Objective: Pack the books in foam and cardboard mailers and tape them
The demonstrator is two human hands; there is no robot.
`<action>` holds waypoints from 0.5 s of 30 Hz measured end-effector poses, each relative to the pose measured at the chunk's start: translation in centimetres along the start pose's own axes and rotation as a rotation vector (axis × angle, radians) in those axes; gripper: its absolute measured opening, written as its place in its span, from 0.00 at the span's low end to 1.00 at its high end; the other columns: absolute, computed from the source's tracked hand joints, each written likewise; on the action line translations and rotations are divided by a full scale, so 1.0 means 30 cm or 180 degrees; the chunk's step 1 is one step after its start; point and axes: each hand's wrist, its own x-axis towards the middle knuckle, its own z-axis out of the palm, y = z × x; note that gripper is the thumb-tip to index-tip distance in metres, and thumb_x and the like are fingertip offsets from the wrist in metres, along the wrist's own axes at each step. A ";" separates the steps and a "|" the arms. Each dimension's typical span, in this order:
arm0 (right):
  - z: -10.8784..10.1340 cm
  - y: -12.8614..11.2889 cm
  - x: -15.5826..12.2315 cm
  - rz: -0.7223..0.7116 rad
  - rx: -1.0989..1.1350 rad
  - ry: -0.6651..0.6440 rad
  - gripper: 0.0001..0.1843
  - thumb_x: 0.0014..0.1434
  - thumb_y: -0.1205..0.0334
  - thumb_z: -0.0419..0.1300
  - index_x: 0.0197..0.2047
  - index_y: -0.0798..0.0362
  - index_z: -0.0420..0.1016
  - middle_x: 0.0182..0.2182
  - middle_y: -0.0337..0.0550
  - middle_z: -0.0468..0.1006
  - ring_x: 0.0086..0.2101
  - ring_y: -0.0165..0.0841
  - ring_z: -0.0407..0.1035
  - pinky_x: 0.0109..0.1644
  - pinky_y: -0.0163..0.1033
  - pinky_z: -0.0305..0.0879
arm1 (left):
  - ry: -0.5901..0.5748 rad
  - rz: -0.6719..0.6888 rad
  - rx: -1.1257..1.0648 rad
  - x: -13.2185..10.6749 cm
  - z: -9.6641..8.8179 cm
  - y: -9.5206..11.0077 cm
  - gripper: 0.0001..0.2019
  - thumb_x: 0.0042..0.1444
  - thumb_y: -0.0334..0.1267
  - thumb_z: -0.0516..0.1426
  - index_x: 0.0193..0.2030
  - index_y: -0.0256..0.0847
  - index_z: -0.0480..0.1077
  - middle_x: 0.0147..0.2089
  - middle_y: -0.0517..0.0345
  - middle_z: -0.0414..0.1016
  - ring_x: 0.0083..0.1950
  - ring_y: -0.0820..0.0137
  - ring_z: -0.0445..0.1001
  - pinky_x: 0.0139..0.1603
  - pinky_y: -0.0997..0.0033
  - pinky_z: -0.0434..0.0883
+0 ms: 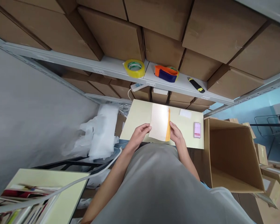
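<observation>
Both of my hands hold a flat pale packet (159, 122) with an orange right edge, just above a small cream table (137, 118). My left hand (140, 134) grips its lower left corner, fingers closed over the edge. My right hand (176, 133) grips the lower right corner along the orange edge. On the table to the right lie a small pink item (197, 129) and a white slip (185, 113).
An open empty cardboard box (233, 155) stands to the right. The shelf above holds a yellow tape roll (134, 68), an orange tape dispenser (166, 73) and a black-and-yellow knife (196, 85) before stacked cartons. White plastic wrap (100, 132) lies left; books (25, 199) at lower left.
</observation>
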 end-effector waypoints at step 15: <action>0.178 0.051 0.021 -0.0160 -0.1225 0.0407 0.40 0.49 0.27 0.81 0.49 0.52 0.90 0.48 0.54 0.93 0.51 0.50 0.89 0.53 0.49 0.84 | 0.0269 0.1781 0.1751 -0.054 0.013 -0.041 0.11 0.74 0.45 0.58 0.47 0.46 0.82 0.52 0.51 0.88 0.56 0.59 0.86 0.62 0.57 0.82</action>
